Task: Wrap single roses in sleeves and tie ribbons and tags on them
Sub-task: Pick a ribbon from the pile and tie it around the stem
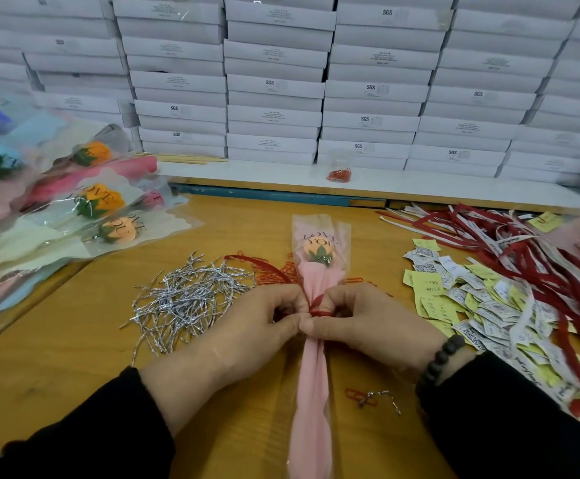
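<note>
A: Start at the left. What's there?

B: A heap of finished wrapped roses (84,202) at the bench's (74,357) left edge. Nearer the middle lies a loose pile of silver twist ties (185,299), with red paper clips (274,271) just beyond it.

A: And the left hand?

B: The left hand (247,337) has its fingers curled in, pinching the red ribbon (318,311) at the neck of the pink sleeve (311,340). Its thumb tip touches the sleeve's left side.

A: Where does the rose sit?

B: The orange rose (316,250) lies dead centre, inside the sleeve, its head pointing away from the person and the stem end running back between the forearms. So the long axis runs straight out from the body, and the ribbon crosses it at right angles, right between both hands.

A: The right hand?

B: The right hand (368,326) mirrors the left: fingers curled, pinching the ribbon's other side, touching the sleeve. Neither hand is nearer; they meet at the same spot.

A: So the next move?

B: My guess is pulling the ends apart sideways, across the stem, to cinch the knot. Whether a knot is formed already, I can't tell; the fingers hide it.

A: Further right?

B: A spread of paper tags (461,292), then a tangle of red and white ribbons (523,250).
</note>
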Motion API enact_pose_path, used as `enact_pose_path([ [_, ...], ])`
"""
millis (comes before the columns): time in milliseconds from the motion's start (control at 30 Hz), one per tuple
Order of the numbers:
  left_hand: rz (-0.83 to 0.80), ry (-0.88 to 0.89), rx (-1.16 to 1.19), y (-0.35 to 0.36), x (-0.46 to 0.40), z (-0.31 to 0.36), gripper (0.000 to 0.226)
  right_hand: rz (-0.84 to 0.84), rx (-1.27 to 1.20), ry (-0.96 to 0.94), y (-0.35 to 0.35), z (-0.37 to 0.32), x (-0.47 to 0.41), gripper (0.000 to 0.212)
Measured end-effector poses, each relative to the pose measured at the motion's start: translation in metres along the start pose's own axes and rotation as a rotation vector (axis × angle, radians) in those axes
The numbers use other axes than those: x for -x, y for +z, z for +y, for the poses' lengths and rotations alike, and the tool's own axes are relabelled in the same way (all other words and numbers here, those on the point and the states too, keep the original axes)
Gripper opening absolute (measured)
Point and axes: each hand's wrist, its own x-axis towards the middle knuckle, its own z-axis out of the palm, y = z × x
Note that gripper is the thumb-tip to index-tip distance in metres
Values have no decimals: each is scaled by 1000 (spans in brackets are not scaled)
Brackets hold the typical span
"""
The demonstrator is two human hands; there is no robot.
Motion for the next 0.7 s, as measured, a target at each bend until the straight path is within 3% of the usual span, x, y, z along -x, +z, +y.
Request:
enact_pose_path([
  [167, 11, -15, 3, 0, 0, -2, 21, 99, -84, -21, 5, 1, -2, 13],
  [300, 24, -15, -16, 1, 0, -2, 25, 154, -143, -14, 2, 1, -4, 19],
  [500, 26, -17, -22, 1, 0, -2, 24, 334, 420, -169, 4, 0, -1, 17],
  [700, 28, -33, -27, 0, 0, -2, 24, 422, 272, -200, 2, -1, 1, 17],
])
